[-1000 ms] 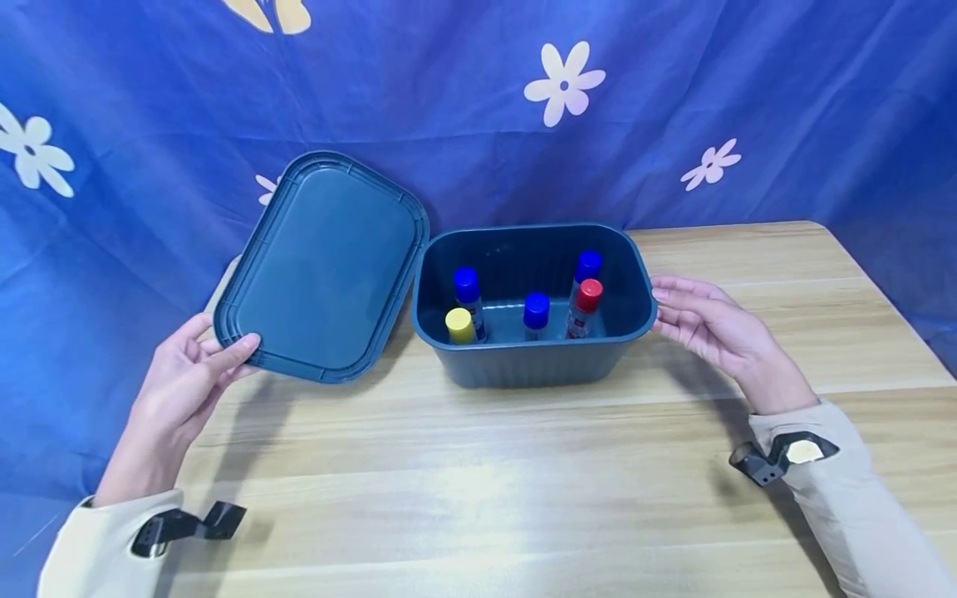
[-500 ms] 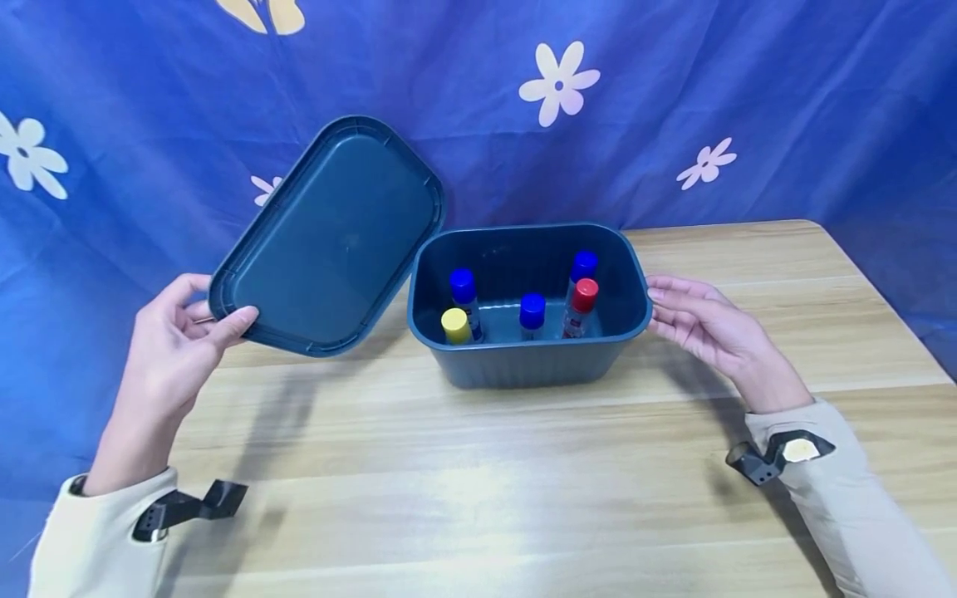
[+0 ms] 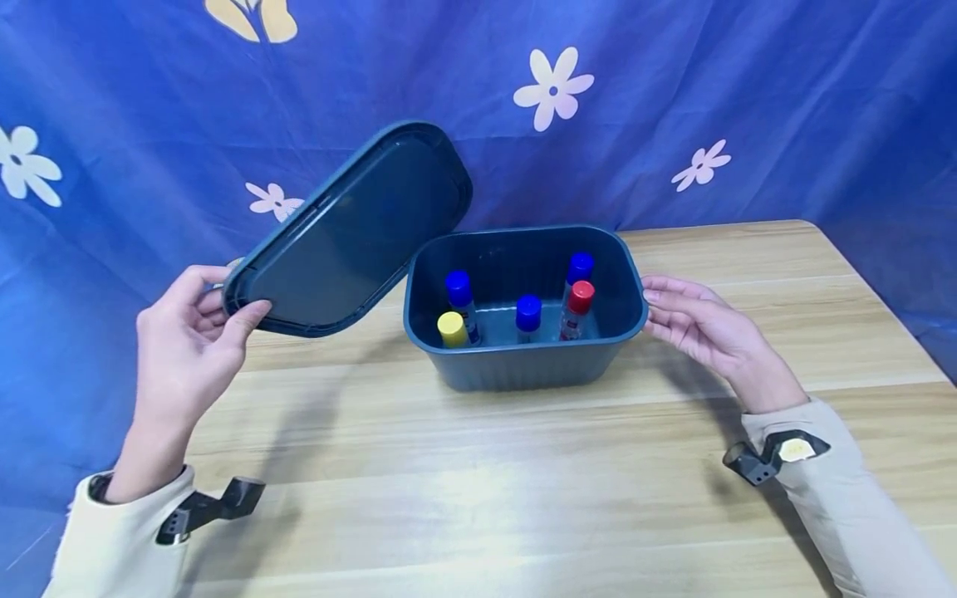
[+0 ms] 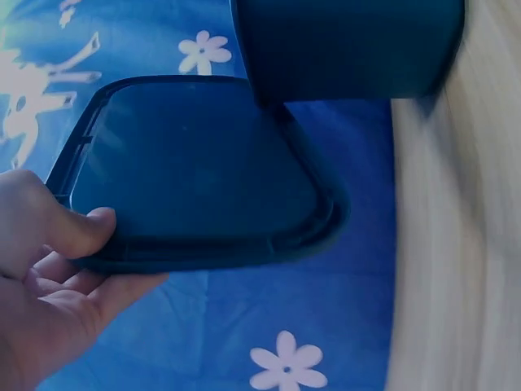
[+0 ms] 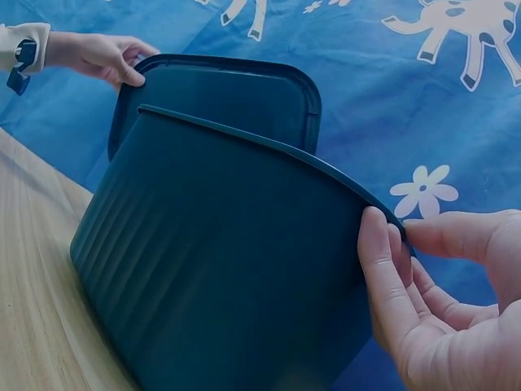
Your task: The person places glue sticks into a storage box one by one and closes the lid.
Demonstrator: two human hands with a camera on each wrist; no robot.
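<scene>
My left hand (image 3: 187, 340) pinches the near-left corner of a dark teal lid (image 3: 359, 232), thumb on the face towards me and fingers behind. The lid stands tilted, its right edge against or just behind the left rim of the matching plastic bin (image 3: 523, 370). At the bin's right end, my right hand (image 3: 706, 328) holds the rim between thumb and fingertips. Inside the bin stand several small clear bottles: one with a yellow cap (image 3: 452, 329), one with a red cap (image 3: 581, 296), and others with blue caps (image 3: 528, 312). Bottle bases are partly hidden by the front wall.
The bin stands on a wood-grain table (image 3: 463, 473), near its back edge. Behind hangs a blue cloth (image 3: 419, 66) with white flowers. A black wrist camera is strapped to each pale sleeve (image 3: 120, 536).
My left hand has raised the lid and tipped it, so its face looks narrower and its far end has swung right, up towards the bin. The right hand stays at the rim.
</scene>
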